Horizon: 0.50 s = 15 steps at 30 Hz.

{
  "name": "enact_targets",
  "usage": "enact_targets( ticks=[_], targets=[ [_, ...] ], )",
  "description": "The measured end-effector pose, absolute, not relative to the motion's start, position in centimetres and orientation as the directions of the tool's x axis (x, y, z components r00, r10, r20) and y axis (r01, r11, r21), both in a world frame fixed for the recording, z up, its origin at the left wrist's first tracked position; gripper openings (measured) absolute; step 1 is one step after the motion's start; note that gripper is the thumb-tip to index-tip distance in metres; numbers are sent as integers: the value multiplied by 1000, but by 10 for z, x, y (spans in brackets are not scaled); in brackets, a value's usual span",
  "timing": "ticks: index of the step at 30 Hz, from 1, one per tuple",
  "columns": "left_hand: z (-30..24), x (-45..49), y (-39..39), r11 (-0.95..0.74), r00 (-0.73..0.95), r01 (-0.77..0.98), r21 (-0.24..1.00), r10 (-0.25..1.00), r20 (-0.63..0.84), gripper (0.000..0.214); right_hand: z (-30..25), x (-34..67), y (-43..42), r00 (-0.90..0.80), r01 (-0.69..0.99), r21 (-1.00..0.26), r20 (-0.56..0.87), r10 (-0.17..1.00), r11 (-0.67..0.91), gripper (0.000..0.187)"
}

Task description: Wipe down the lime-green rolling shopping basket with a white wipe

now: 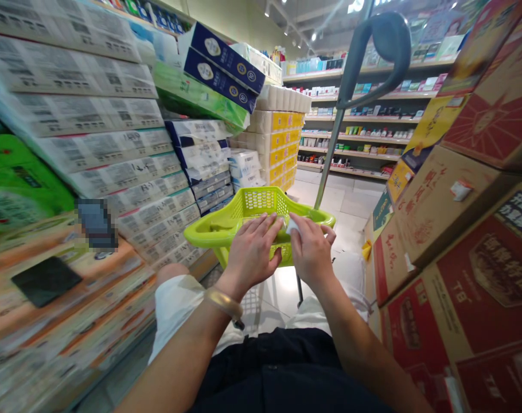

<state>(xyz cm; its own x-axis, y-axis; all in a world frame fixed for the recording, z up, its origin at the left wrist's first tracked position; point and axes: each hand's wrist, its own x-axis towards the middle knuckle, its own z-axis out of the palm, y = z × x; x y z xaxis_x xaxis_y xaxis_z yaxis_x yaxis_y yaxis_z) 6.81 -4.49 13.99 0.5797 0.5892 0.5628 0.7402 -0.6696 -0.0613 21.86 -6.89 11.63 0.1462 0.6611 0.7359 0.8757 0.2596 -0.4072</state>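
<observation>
A: Between the two stacks, over the green basket [209,229]. Log the hands.

B: Left hand [252,252]: fingers stretched out and slightly spread, nothing clasped. The fingertips lie over the basket's near rim and reach a small white item [292,225]. Bracelet [224,303] on that wrist.

A: Right hand?

B: Right hand [311,250]: fingers bent in around the white item, holding it at the fingertips. What the item is I cannot tell, as it is mostly covered.

A: Item position?

B: Just above the basket's near rim, between the two hands and touching both.

A: Edges, room to move?

B: Tight at the sides. Wrapped paper packs [127,172] wall the left, near the left forearm. Red cartons [459,258] wall the right, near the right elbow. The grey handle [373,51] rises from the basket's far side, tilted to the right. Pale floor [351,201] lies open beyond the basket, with shelving [364,120] well behind it.
</observation>
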Motion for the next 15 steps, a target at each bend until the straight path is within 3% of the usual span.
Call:
enact_targets(
  ticks=[7, 15],
  targets=[
    [138, 60, -44, -668, 563, 742, -59, 573, 595, 55, 118, 251, -60, 316, 876, -475, 693, 648, 82, 35],
    [136, 53, -39, -674, 552, 737, -45, 563, 615, 54, 119, 196, -70, 99, 884, -376, 730, 676, 277, 36]
  ],
)
